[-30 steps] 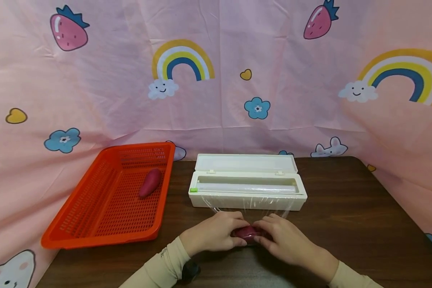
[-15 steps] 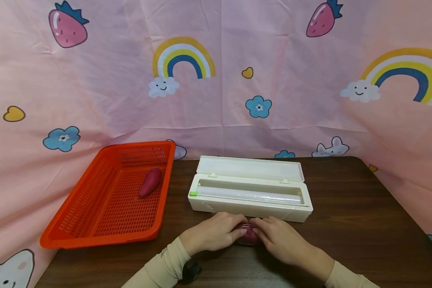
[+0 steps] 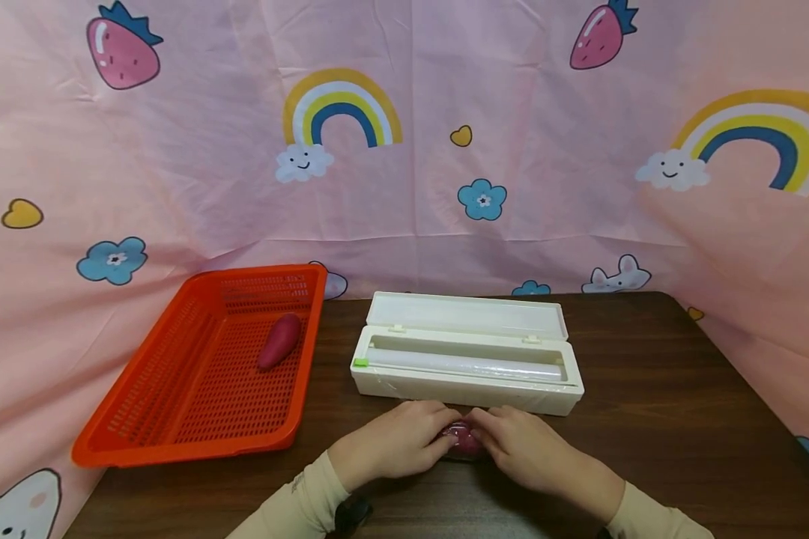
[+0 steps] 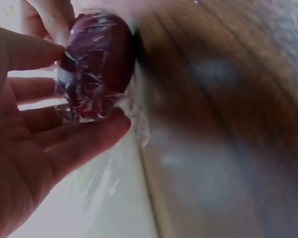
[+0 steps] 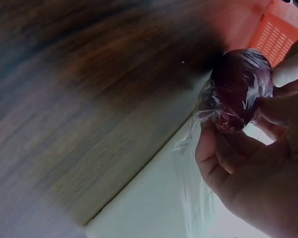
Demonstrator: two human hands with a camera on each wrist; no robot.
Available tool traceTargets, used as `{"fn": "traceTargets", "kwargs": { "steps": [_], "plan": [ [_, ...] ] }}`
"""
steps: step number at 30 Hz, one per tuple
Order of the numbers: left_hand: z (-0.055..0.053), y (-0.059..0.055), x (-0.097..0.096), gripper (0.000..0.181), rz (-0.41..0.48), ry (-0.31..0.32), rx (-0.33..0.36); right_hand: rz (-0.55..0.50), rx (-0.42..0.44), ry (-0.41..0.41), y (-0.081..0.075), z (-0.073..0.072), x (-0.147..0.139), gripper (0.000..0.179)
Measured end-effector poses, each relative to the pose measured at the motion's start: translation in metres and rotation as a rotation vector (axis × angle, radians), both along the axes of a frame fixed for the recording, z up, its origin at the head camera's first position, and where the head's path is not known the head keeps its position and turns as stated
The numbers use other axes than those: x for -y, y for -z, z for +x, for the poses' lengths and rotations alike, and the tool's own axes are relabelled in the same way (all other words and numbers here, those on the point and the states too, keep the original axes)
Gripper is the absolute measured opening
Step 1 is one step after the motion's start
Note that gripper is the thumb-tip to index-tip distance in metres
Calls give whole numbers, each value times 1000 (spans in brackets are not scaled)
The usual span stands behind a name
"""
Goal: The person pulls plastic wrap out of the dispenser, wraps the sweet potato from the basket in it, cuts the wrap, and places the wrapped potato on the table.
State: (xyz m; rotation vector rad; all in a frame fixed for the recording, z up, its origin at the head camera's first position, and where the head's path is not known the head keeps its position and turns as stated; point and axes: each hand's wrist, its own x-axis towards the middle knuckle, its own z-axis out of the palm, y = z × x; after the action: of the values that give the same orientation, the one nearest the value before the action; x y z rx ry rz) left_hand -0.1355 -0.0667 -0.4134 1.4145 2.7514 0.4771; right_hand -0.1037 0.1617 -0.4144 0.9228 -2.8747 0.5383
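Observation:
A dark red sweet potato (image 3: 464,443) wrapped in clear cling film (image 4: 84,91) lies low over the table, just in front of a white cling film dispenser (image 3: 458,393). My left hand (image 3: 404,440) grips its left end, thumb on the near side and fingers on the far side. From the other side my right hand (image 3: 527,453) holds the right end in the same way. Loose film hangs from the sweet potato towards the dispenser in both wrist views. The hands hide much of the sweet potato and film in the head view.
The dispenser's lid (image 3: 465,314) is raised, showing the film roll (image 3: 465,364). At the left stands an orange basket (image 3: 182,451) with another sweet potato (image 3: 279,341) inside. A printed cloth (image 3: 404,247) hangs behind the dark wooden table (image 3: 661,389).
The dispenser's right end has swung towards me, leaving it slightly slanted. The film that stretched from its front to my hands no longer shows taut. Both hands keep hold of the sweet potato.

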Motion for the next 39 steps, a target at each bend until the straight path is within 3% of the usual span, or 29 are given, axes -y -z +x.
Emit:
{"fn": "traceTargets", "kwargs": {
  "steps": [6,10,13,15,20,25,34,39],
  "plan": [
    [7,-10,9,27,62,-18,-263,0,-7,-9,-1,-3,0,11],
    [10,-11,13,24,118,100,-349,1,8,7,0,-6,0,13],
    [13,-7,11,32,79,180,-387,3,-5,14,0,-7,-1,14],
    [13,-2,8,39,35,187,-408,2,-40,8,1,-7,-1,12],
    [10,8,3,51,-47,137,-437,-1,-117,-18,5,-8,1,7],
    [5,11,-3,54,-61,102,-455,-15,-107,10,8,-6,3,7],
    [0,10,-5,52,-83,90,-394,-127,-124,71,9,0,3,15],
    [-4,8,-3,50,-101,86,-334,-124,-227,96,6,3,2,16]
  ]
}}
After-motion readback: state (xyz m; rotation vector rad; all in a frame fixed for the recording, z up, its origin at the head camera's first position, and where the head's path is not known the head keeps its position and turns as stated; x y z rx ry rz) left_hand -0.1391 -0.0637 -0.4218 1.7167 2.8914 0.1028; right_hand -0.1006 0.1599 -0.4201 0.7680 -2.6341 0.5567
